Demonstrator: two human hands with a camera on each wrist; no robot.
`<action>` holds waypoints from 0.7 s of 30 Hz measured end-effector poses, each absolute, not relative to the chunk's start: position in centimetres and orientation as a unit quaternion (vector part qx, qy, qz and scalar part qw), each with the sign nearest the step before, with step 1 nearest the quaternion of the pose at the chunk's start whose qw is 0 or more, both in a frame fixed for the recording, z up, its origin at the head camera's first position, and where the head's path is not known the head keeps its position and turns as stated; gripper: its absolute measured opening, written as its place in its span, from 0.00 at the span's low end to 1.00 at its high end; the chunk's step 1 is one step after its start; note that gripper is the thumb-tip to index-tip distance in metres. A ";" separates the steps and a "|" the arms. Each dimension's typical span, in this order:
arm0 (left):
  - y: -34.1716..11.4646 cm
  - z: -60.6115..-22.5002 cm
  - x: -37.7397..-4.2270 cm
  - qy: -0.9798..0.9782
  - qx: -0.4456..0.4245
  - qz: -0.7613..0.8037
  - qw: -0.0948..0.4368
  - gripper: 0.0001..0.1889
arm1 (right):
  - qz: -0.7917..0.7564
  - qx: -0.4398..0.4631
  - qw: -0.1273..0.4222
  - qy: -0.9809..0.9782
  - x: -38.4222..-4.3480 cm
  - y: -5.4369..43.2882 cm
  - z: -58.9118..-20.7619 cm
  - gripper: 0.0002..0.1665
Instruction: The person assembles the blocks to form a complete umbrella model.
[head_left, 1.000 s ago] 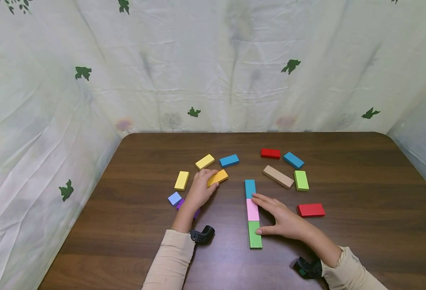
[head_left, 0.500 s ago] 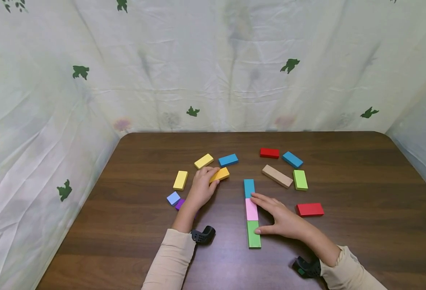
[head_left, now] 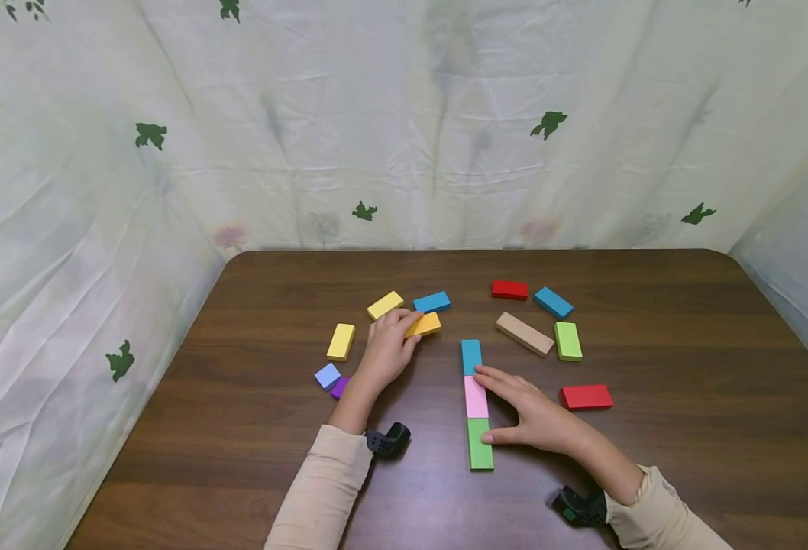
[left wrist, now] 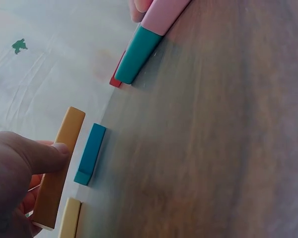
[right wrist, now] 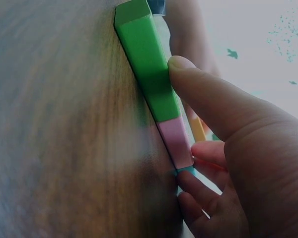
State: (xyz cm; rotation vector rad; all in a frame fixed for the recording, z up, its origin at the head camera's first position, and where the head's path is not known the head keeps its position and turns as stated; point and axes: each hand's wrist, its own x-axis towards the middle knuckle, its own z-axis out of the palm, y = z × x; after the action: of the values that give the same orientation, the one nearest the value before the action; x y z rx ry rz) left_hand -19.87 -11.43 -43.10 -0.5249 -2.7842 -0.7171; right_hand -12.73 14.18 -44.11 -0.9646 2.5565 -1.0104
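My left hand [head_left: 385,353] pinches an orange-yellow block [head_left: 426,325] between thumb and fingers; in the left wrist view the thumb [left wrist: 49,154] presses its near face. A straight row lies at mid-table: a blue block [head_left: 471,357] at the far end, a pink block [head_left: 476,397] in the middle, a green block [head_left: 480,447] nearest me, end to end. Spread along the row's right side is my right hand [head_left: 538,416], its thumb touching the green block and its fingertips around the pink and blue ones.
Left of the row lie yellow blocks [head_left: 340,341], a blue block [head_left: 431,302], a light blue block [head_left: 327,376] and a partly covered purple block [head_left: 339,388]. Toward the right are red blocks [head_left: 586,397], a tan block [head_left: 524,334], a light green block [head_left: 568,341] and another blue block [head_left: 553,302].
My left hand has moved slightly away from me and to the right with the orange-yellow block. The right hand and the row have stayed in place.
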 end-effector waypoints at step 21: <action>-9.8 -43.2 -21.2 -0.945 -0.210 -0.232 0.096 0.18 | -0.350 -0.326 0.116 0.870 -12.8 14.1 -44.0 0.50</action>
State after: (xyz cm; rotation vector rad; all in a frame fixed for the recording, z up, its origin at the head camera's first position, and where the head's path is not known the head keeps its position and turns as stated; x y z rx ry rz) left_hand -21.25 -9.84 -43.19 -0.6229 -2.8004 -0.6875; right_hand -12.77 14.15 -44.00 -0.9560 2.5487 -1.0254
